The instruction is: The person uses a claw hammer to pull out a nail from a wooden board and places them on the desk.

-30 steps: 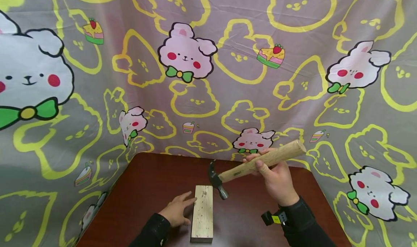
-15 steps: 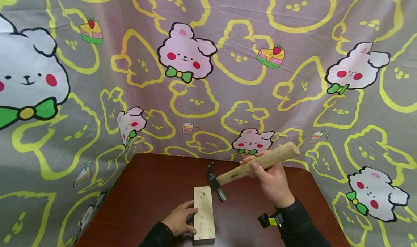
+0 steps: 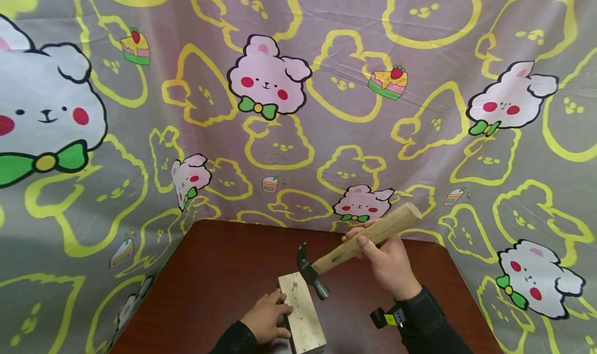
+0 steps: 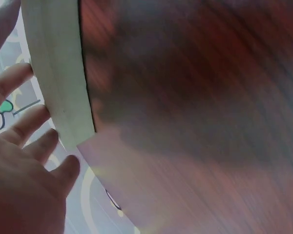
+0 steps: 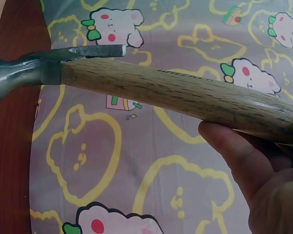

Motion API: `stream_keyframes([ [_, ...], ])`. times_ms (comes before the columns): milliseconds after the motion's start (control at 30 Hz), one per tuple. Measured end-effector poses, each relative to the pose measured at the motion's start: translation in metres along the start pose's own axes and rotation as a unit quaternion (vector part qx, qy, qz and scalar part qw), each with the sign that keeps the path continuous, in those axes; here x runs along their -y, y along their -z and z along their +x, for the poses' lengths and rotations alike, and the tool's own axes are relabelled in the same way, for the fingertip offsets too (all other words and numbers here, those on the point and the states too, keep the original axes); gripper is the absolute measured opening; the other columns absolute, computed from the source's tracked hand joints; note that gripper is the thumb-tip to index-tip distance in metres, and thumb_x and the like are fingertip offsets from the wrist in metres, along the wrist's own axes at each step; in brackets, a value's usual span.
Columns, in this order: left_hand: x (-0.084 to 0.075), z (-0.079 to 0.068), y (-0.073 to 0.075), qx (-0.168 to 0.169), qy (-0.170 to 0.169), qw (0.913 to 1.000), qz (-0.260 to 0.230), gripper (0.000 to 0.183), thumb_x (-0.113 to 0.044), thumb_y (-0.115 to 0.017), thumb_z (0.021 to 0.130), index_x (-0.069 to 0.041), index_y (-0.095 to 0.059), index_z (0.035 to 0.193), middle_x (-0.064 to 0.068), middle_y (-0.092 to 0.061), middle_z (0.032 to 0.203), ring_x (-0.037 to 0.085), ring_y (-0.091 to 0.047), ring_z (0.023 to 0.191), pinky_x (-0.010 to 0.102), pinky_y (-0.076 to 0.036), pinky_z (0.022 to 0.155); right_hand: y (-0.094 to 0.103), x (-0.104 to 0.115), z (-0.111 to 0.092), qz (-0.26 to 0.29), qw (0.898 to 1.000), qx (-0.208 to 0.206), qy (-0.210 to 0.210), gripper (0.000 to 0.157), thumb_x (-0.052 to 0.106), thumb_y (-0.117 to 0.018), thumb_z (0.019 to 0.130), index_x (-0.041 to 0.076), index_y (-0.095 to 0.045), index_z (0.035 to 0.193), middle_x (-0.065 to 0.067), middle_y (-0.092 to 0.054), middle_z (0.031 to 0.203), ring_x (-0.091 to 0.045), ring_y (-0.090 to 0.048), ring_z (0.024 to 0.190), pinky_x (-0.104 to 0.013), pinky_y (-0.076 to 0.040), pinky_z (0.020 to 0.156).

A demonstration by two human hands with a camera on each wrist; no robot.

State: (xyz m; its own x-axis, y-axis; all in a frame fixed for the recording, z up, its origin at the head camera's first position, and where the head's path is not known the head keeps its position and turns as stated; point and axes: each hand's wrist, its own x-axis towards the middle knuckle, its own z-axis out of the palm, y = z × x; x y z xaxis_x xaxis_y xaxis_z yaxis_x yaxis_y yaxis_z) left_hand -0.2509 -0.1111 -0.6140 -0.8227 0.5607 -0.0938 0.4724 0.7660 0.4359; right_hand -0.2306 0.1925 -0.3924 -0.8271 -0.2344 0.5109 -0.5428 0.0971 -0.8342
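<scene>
My right hand [image 3: 391,263] grips a claw hammer [image 3: 373,236] by its pale wooden handle, thumb laid along the grip. The dark metal head [image 5: 27,73] hangs at the lower left, its claw up and its face angled down, overlapping the far right edge of a wooden block [image 3: 300,312] in the head view. That block lies slantwise on the table, light in colour with small dark marks on top. Against its left side rests my left hand [image 3: 267,317], fingers spread and fingertips at the edge. The left wrist view shows these fingers along the block's side [image 4: 58,73].
A dark red-brown table [image 3: 224,255] with rounded far corners bears the block. Around it hangs a grey-pink cloth [image 3: 280,136] printed with cartoon animals, close behind the far edge. A black strap with a yellow tag [image 3: 389,317] hangs at the right wrist.
The block has turned, its near end swinging right and towards me, with my left hand following at its side. The hammer and right hand have shifted slightly left and down.
</scene>
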Motion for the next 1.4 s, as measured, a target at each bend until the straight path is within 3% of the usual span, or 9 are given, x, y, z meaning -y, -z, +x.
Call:
stream_keyframes([
  [200,-0.013,-0.003,-0.001,0.008,-0.026,0.9994,0.020,0.053,-0.051,-0.079,0.085,-0.035,-0.070,0.135,0.010,-0.057,0.146,0.032,-0.044,0.146,0.057,-0.035,0.119,-0.002,-0.004,-0.002,-0.032,0.999,0.004,-0.001,0.019,0.004,-0.053,0.106,-0.005,-0.046,0.121,-0.018,-0.073,0.104,-0.015,-0.074,0.100,-0.030,-0.058,0.069],
  [367,-0.019,-0.005,-0.001,0.000,-0.058,0.9969,0.053,0.054,-0.053,-0.076,0.088,-0.039,-0.066,0.139,0.002,-0.057,0.129,0.017,-0.052,0.126,0.058,-0.038,0.115,-0.005,-0.006,-0.003,-0.056,0.998,0.010,-0.018,0.026,0.007,-0.053,0.107,-0.003,-0.042,0.128,-0.021,-0.071,0.106,-0.020,-0.073,0.099,-0.029,-0.060,0.082],
  [467,-0.020,-0.006,-0.004,-0.011,-0.075,0.9942,0.077,0.053,-0.054,-0.074,0.090,-0.040,-0.064,0.140,-0.002,-0.054,0.121,0.013,-0.049,0.118,0.059,-0.039,0.114,-0.008,-0.008,-0.005,-0.095,0.995,0.013,-0.035,0.033,0.012,-0.054,0.108,0.000,-0.039,0.135,-0.016,-0.072,0.105,-0.017,-0.071,0.098,-0.029,-0.058,0.086],
  [600,-0.022,-0.006,-0.011,-0.025,-0.092,0.9898,0.105,0.052,-0.052,-0.074,0.091,-0.041,-0.064,0.141,-0.002,-0.054,0.119,0.016,-0.049,0.121,0.058,-0.040,0.113,-0.015,-0.012,-0.007,-0.151,0.986,0.030,-0.056,0.039,0.016,-0.057,0.107,0.001,-0.040,0.139,-0.008,-0.072,0.104,-0.016,-0.070,0.097,-0.033,-0.058,0.086],
  [733,-0.024,-0.005,-0.018,-0.040,-0.096,0.9874,0.119,0.052,-0.046,-0.077,0.091,-0.041,-0.063,0.141,-0.003,-0.054,0.117,0.014,-0.048,0.118,0.059,-0.041,0.111,-0.026,-0.019,-0.007,-0.199,0.974,0.086,-0.056,0.042,0.021,-0.059,0.106,0.003,-0.039,0.139,-0.009,-0.071,0.108,-0.021,-0.072,0.099,-0.036,-0.060,0.083],
  [933,-0.032,-0.004,-0.015,-0.040,-0.077,0.9892,0.118,0.052,-0.039,-0.078,0.090,-0.044,-0.063,0.140,-0.005,-0.052,0.114,0.012,-0.051,0.113,0.058,-0.040,0.113,-0.040,-0.035,0.001,-0.259,0.948,0.166,-0.081,0.051,0.029,-0.060,0.106,0.001,-0.036,0.141,-0.013,-0.069,0.104,-0.024,-0.074,0.093,-0.038,-0.061,0.074],
  [1033,-0.034,-0.002,-0.017,-0.047,-0.082,0.9878,0.124,0.051,-0.037,-0.078,0.090,-0.044,-0.064,0.139,-0.005,-0.053,0.112,0.012,-0.053,0.110,0.056,-0.041,0.112,-0.048,-0.046,0.006,-0.276,0.939,0.185,-0.090,0.049,0.028,-0.062,0.105,-0.001,-0.039,0.137,-0.011,-0.067,0.097,-0.021,-0.072,0.086,-0.038,-0.059,0.070],
  [1267,-0.030,0.001,-0.018,-0.072,-0.121,0.9792,0.146,0.045,-0.033,-0.078,0.089,-0.039,-0.071,0.133,-0.001,-0.060,0.113,0.015,-0.056,0.105,0.040,-0.046,0.102,-0.072,-0.061,0.021,-0.309,0.918,0.224,-0.110,0.050,0.031,-0.062,0.105,-0.001,-0.039,0.135,-0.005,-0.059,0.084,-0.014,-0.063,0.072,-0.035,-0.053,0.062],
  [1400,-0.032,-0.001,-0.014,-0.059,-0.109,0.9824,0.140,0.045,-0.032,-0.079,0.090,-0.037,-0.071,0.133,0.001,-0.061,0.120,0.017,-0.059,0.114,0.044,-0.046,0.110,-0.083,-0.062,0.032,-0.328,0.907,0.238,-0.114,0.049,0.028,-0.063,0.104,-0.001,-0.039,0.136,-0.005,-0.058,0.080,-0.015,-0.063,0.069,-0.034,-0.052,0.061],
])
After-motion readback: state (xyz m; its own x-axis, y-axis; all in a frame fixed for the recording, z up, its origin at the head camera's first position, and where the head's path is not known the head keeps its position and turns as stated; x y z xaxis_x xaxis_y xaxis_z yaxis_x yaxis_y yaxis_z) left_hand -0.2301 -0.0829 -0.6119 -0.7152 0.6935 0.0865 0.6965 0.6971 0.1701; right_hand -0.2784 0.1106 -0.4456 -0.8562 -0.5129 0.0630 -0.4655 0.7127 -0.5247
